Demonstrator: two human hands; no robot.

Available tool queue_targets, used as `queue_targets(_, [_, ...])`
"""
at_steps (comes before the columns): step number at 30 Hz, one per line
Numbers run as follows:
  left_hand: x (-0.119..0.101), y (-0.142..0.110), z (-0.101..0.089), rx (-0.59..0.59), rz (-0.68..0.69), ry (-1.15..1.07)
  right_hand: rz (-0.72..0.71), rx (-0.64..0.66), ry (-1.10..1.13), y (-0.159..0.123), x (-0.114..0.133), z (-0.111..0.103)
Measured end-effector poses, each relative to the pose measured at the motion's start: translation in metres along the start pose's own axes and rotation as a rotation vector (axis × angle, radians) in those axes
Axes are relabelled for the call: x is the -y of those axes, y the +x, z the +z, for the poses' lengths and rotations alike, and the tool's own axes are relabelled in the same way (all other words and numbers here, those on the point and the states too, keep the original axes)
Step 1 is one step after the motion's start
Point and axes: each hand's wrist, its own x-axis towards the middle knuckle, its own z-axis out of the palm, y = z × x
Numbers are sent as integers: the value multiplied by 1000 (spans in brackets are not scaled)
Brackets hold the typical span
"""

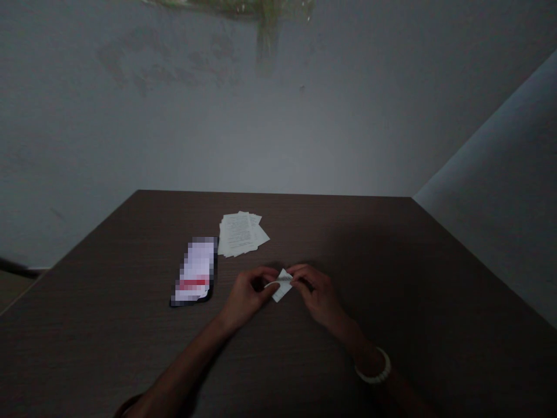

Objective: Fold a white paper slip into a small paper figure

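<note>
Left hand (247, 295) and right hand (314, 288) pinch a small folded paper (282, 285) between closed fingers, a stack of papers (241, 234) and a blurred phone (194, 271) just beyond on a dark table (348, 232).

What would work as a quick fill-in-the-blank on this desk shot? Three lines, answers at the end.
The left hand and right hand both hold a small folded piece of ____.
A white bead bracelet circles the ____ wrist.
A pixelated phone lies on the dark wood table, to the ____ of the stack of printed sheets.
Answers: paper; right; left.
</note>
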Motion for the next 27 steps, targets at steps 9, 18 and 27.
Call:
queue_targets(9, [5,0,2,14,-22,83,13,-82,33,-1,-3,3])
queue_targets(18, [8,-2,3,30,33,145,48,-81,-70,1,1,0])
queue_targets(27, [0,-3,5,-123,106,-42,242,-7,-3,-2,-2,3])
